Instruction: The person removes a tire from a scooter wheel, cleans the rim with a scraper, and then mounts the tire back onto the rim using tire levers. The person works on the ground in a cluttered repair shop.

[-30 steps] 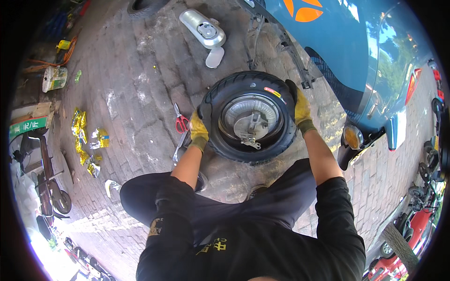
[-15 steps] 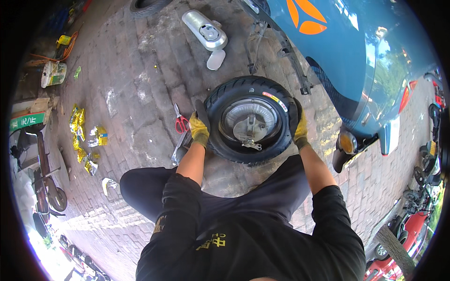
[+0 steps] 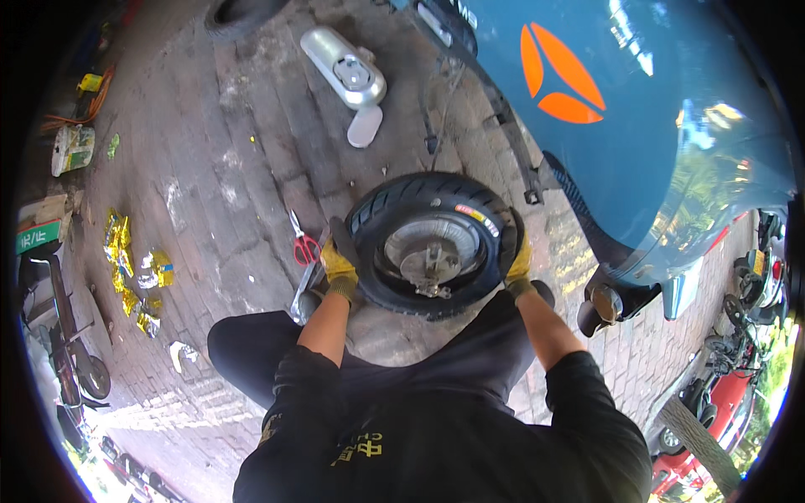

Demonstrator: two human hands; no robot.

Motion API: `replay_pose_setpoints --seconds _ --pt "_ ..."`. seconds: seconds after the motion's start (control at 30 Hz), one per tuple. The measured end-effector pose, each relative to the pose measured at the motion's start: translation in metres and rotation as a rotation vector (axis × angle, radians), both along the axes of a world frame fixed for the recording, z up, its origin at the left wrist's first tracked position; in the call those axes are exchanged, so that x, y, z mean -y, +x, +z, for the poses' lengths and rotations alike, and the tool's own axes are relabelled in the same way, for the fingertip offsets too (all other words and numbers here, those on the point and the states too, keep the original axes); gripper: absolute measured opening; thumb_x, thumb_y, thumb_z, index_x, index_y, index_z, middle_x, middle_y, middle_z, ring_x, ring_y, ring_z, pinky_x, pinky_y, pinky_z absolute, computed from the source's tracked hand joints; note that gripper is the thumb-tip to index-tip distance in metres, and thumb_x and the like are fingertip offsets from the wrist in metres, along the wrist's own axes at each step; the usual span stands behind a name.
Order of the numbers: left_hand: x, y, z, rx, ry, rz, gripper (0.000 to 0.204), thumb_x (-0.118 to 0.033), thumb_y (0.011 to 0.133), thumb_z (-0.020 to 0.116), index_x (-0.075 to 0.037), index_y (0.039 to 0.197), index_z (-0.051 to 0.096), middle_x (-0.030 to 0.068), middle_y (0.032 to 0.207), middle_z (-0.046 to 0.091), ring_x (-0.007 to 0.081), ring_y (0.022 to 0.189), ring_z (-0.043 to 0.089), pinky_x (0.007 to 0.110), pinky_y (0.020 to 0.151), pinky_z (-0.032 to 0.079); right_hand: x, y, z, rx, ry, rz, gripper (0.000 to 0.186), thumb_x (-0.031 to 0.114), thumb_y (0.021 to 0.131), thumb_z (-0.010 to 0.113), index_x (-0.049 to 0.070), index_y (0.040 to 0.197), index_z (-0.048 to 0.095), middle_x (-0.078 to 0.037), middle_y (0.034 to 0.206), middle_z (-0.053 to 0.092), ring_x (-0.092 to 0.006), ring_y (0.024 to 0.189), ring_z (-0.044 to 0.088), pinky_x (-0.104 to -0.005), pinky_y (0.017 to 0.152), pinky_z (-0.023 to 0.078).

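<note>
A scooter-type wheel (image 3: 429, 261), a black treaded tire (image 3: 402, 194) around a silver metal hub, is in front of me between my knees. Coloured stickers mark the tire's upper right sidewall. My left hand (image 3: 341, 263), in a yellow glove with dark palm, is closed around the tire's left edge. On the opposite edge my right hand (image 3: 520, 261), gloved alike, grips the tire too; its fingertips are partly hidden. Beside my left hand lie red-handled scissors (image 3: 305, 249), and below them a metal tool (image 3: 302, 293) partly covered by my arm.
A blue scooter body (image 3: 646, 168) with an orange emblem fills the upper right. Ahead lie a silver elongated cover (image 3: 340, 67) and another tire (image 3: 239, 15). Gold wrappers (image 3: 119, 243) and a bucket (image 3: 73, 151) are at the left on the brick pavement (image 3: 235, 277).
The whole view has shifted, so the wheel and surroundings appear lower and slightly left. Both hands keep their hold on the tire.
</note>
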State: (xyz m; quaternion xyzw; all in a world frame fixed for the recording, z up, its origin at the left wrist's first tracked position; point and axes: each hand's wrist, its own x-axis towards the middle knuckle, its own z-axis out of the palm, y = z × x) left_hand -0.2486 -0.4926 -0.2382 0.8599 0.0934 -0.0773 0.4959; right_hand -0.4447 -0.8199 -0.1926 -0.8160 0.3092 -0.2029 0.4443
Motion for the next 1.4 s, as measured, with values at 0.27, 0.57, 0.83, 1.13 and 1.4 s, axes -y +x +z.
replay_pose_setpoints --seconds 0.27,0.57,0.83,1.13,1.4 --pt "-0.043 -0.028 -0.059 0.108 -0.062 -0.025 0.048 -0.04 0.104 0.054 0.003 0.107 0.073 0.017 0.098 0.077 0.0257 0.09 0.072 0.041 0.078 0.053 -0.01 -0.003 -0.001 -0.005 0.07 -0.004 0.056 0.042 0.106 0.05 0.003 0.145 0.052 -0.021 0.137 0.063 -0.0354 0.129 0.059 -0.0407 0.108 0.045" --pt "-0.069 0.001 -0.084 0.061 -0.061 0.123 0.049 -0.043 0.106 0.048 -0.001 0.116 0.071 0.0218 0.104 0.073 0.035 0.097 0.069 0.042 0.088 0.052 -0.034 0.022 0.008 0.087 0.127 0.135 0.055 0.042 0.111 0.043 0.0 0.146 0.052 -0.015 0.143 0.059 -0.0279 0.132 0.055 -0.0368 0.114 0.039" --pt "0.021 0.01 -0.011 -0.29 -0.041 0.143 0.074 -0.063 0.099 0.038 0.001 0.117 0.071 0.0279 0.118 0.07 0.0456 0.118 0.062 0.05 0.097 0.046 0.049 -0.035 -0.067 -0.088 0.7 -0.422 0.076 0.058 0.104 0.041 -0.009 0.138 0.058 -0.018 0.132 0.067 -0.0291 0.119 0.064 -0.0354 0.104 0.047" --pt "-0.005 -0.015 -0.032 -0.286 -0.048 0.412 0.071 -0.061 0.101 0.046 0.003 0.106 0.074 0.0172 0.09 0.074 0.0284 0.084 0.067 0.043 0.081 0.049 -0.014 -0.019 -0.035 0.112 1.01 -0.665 0.07 0.056 0.104 0.046 -0.007 0.125 0.067 -0.015 0.115 0.072 -0.0242 0.101 0.069 -0.0332 0.093 0.053" --pt "0.005 -0.008 -0.006 -0.355 -0.182 0.405 0.059 -0.052 0.104 0.049 0.002 0.097 0.073 0.0059 0.079 0.065 0.0161 0.073 0.056 0.036 0.069 0.049 -0.008 -0.011 -0.049 0.23 1.102 -0.584 0.064 0.049 0.107 0.041 -0.006 0.127 0.067 -0.014 0.122 0.07 -0.0256 0.108 0.067 -0.0352 0.097 0.051"
